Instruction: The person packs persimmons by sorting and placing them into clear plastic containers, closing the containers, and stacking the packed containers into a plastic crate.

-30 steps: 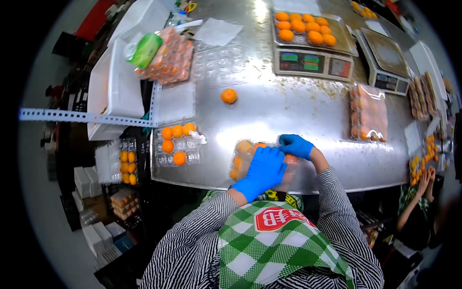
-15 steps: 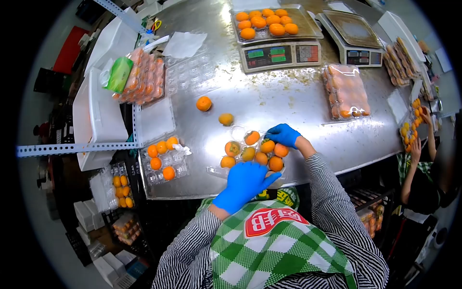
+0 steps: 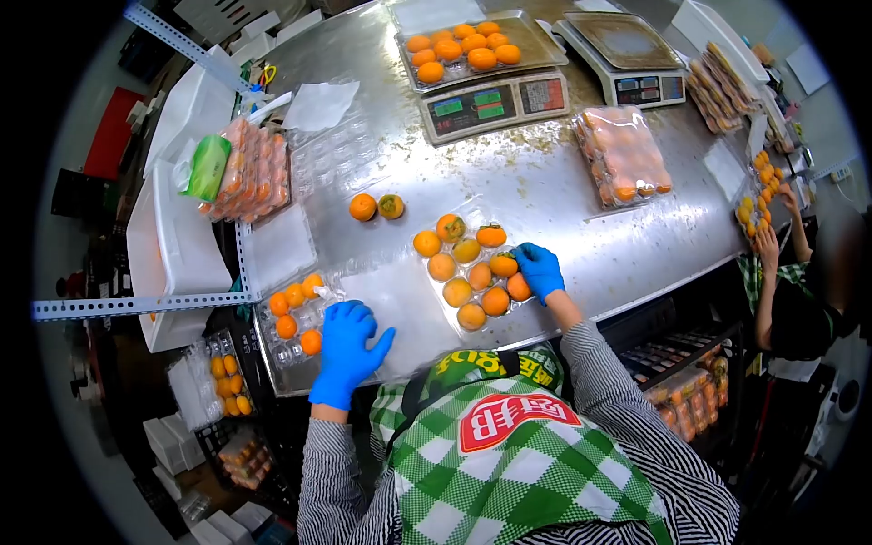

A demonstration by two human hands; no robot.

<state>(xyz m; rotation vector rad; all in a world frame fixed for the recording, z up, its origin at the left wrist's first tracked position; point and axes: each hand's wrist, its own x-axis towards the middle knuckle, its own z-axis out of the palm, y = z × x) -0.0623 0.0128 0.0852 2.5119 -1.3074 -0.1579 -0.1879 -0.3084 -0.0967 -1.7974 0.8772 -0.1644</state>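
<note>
Most cups of the clear tray (image 3: 476, 293) in front of the lit scale (image 3: 495, 104) hold fruit (image 3: 457, 292), right hand (image 3: 540, 271) at its edge, grip unclear, left hand (image 3: 350, 345) open near a part-filled tray (image 3: 283, 352) front-left of the scale.

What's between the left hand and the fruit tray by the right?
In the head view, a flat whitish panel lies between the left hand and that fruit tray.

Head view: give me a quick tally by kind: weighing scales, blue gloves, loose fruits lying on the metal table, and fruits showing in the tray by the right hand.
Weighing scales: 2
Blue gloves: 2
Loose fruits on the table: 2
Fruits showing in the tray: 11
Total: 17
</note>
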